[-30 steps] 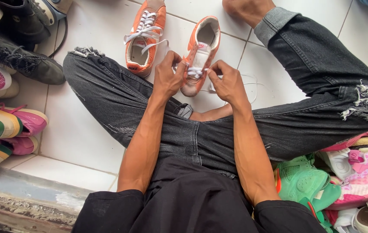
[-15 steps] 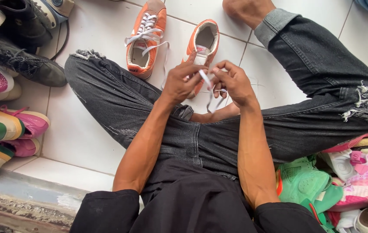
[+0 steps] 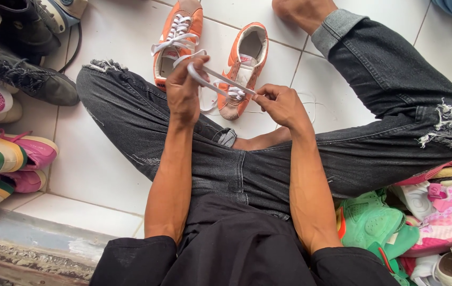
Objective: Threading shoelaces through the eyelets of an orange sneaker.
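The white shoelace [image 3: 216, 79] is stretched tight between two hands, just above an orange sneaker [image 3: 243, 69] that lies on the white tile floor [image 3: 104, 169]. The left hand [image 3: 183, 87] is closed around one end of the lace and lifts it up high. The right hand [image 3: 279, 103] pinches the lace lower down, close to the toe of the shoe. Only the bottom holes near the toe have lace in them. The holes higher up look bare, so most of the lacing is left to do. Beside it stands the other orange sneaker [image 3: 175, 39], and that one is laced all the way and tied. The person sits cross-legged in dark jeans [image 3: 130, 122]. More shoes, like a pink sneaker [image 3: 35, 151] and a green shoe [image 3: 371, 220], lie at both sides.
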